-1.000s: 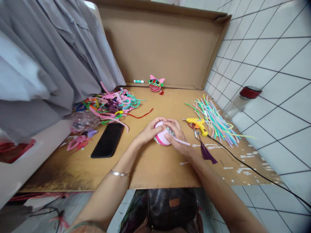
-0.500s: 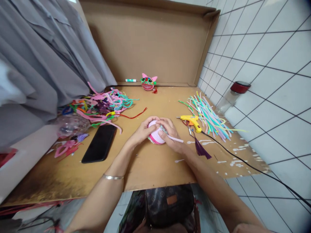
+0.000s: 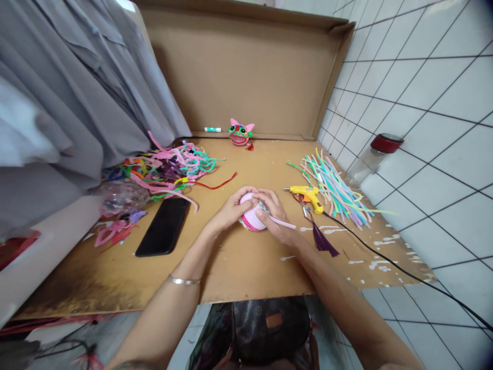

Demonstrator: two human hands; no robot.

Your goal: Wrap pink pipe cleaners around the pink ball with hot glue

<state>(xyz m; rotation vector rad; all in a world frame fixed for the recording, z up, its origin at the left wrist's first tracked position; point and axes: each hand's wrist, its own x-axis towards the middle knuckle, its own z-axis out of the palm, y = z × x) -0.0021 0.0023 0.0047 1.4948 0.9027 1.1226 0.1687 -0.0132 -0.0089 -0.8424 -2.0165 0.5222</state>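
Carried on the glue-spattered cardboard sheet (image 3: 239,267): black phone (image 3: 164,226) at left, tangled pipe cleaners (image 3: 169,167) behind it, straight pipe cleaners (image 3: 335,187) at right, just beside a yellow glue gun (image 3: 308,194); purple tassel (image 3: 323,240) nearer; pink toy head (image 3: 241,133) at the back.

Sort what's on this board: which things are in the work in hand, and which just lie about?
In hand: pink ball, held by left hand and right hand; its loose pink strand.

Lying about: glue gun, straight pipe cleaners, tangled pipe cleaners, phone, purple tassel, jar, cat-faced figure.
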